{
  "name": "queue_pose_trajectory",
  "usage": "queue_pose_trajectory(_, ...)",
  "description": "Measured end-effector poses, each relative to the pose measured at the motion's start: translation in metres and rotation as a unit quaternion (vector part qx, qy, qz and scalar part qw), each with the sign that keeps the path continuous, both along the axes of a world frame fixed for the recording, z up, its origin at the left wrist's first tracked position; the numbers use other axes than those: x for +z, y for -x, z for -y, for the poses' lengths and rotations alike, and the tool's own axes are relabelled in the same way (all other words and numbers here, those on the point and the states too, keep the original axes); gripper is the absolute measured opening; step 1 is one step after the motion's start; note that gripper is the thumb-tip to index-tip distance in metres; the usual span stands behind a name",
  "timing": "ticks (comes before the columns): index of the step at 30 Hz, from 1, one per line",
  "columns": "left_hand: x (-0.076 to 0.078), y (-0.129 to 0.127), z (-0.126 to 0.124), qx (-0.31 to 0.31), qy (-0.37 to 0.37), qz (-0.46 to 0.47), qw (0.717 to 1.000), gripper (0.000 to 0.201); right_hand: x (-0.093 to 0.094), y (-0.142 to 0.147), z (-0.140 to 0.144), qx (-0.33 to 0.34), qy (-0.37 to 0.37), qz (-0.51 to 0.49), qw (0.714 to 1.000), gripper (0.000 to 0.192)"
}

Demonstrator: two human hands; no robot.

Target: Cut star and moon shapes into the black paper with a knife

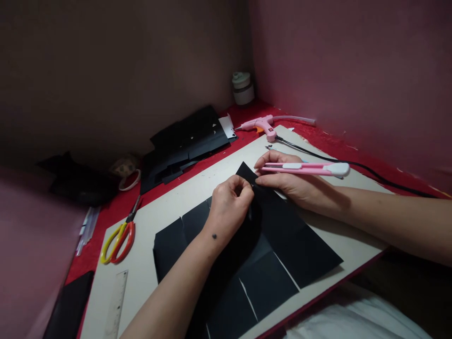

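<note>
Black paper (300, 240) with several cuts lies on a pale board, white slits showing between its panels. My left hand (231, 200) rests over its upper part, thumb and fingertips pinched together at the paper; the exact pinched spot is partly hidden. In my right hand (300, 188) is a pink utility knife (314, 168), held lengthwise between thumb and fingers above the paper's upper right edge. The right fingertips come close to the left ones. A thin pencil-like tool (273, 149) lies partly behind my right hand.
Scissors (122, 240) and a clear ruler (120, 301) lie on the board's (162, 205) left. Behind are black sheets (190, 141), a pink glue gun (259, 125) with a cord, a tape roll (129, 180) and a white jar (243, 89). Walls stand close behind and at right.
</note>
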State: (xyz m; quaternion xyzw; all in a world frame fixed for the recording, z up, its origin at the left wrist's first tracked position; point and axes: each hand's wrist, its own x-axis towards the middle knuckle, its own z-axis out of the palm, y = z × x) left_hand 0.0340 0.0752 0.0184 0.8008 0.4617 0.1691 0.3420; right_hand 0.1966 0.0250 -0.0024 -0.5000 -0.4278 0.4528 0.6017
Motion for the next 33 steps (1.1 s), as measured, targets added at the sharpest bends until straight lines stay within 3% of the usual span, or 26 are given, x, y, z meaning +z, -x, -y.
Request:
queue_pose_trajectory(8,0.007,0.009,-0.007,0.027,0.017,0.109,0.993,0.022,0.003,0.001,0.002,-0.001,0.019,-0.019,1.0,0.018)
queue_pose_trajectory(12,0.01,0.021,-0.024,0.091,-0.061,0.15,0.983,0.003,0.005,0.002,0.003,0.0,0.037,-0.034,0.999,0.022)
queue_pose_trajectory(17,0.01,0.036,-0.048,0.171,-0.222,0.136,0.95,0.02,0.01,0.004,0.003,-0.004,0.053,-0.047,0.997,0.025)
queue_pose_trajectory(20,0.007,0.037,-0.046,0.141,-0.261,0.091,0.951,0.009,0.01,0.004,0.004,-0.002,0.058,-0.043,0.997,0.027)
queue_pose_trajectory(25,0.002,0.025,-0.026,0.038,-0.249,0.034,0.967,0.007,0.003,0.0,0.003,-0.002,0.041,-0.015,0.999,0.023)
queue_pose_trajectory(33,-0.008,0.019,-0.026,-0.02,-0.205,-0.023,0.978,0.026,-0.007,-0.001,0.002,-0.006,0.013,0.02,1.0,0.026)
